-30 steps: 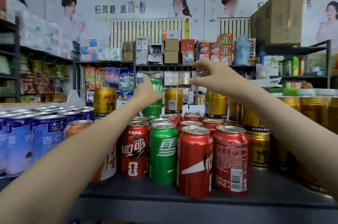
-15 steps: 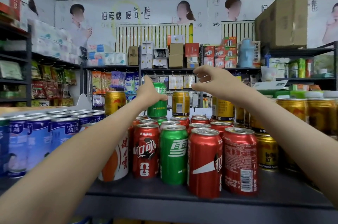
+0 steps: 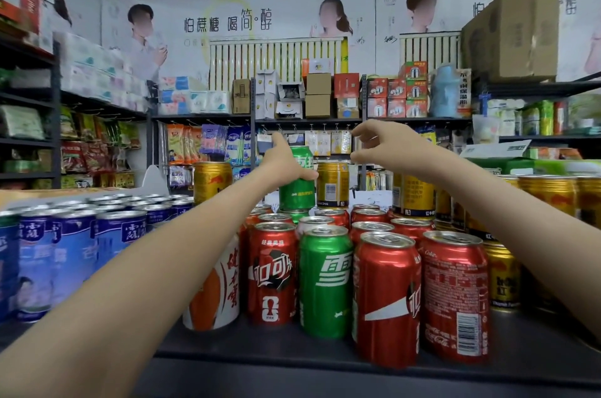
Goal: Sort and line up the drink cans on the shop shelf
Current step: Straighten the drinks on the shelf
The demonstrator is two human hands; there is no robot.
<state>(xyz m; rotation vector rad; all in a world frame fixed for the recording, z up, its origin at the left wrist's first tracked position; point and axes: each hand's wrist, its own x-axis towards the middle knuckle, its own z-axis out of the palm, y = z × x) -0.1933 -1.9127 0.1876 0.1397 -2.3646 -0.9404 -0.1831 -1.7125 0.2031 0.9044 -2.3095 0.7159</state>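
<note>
My left hand (image 3: 286, 163) grips a green can (image 3: 297, 192) that is raised above the back rows of red cans (image 3: 374, 228). A gold can (image 3: 332, 184) stands on top of the stack right beside it. My right hand (image 3: 383, 145) hovers in the air above and to the right of that gold can, fingers loosely curved and holding nothing. In the front row on the dark shelf (image 3: 292, 352) stand a white-and-orange can (image 3: 214, 293), a red cola can (image 3: 272, 274), a green can (image 3: 325, 280) and two more red cans (image 3: 387, 296).
Several blue cans (image 3: 71, 254) fill the left of the shelf. Gold cans (image 3: 553, 199) are stacked on the right, and another gold can (image 3: 211, 181) stands at the back left. Shop racks with snacks and boxes stand behind.
The view has shifted slightly, so the cans sit further right in the frame. My left hand keeps its grip on the green can; my right hand stays raised and spread a little more.
</note>
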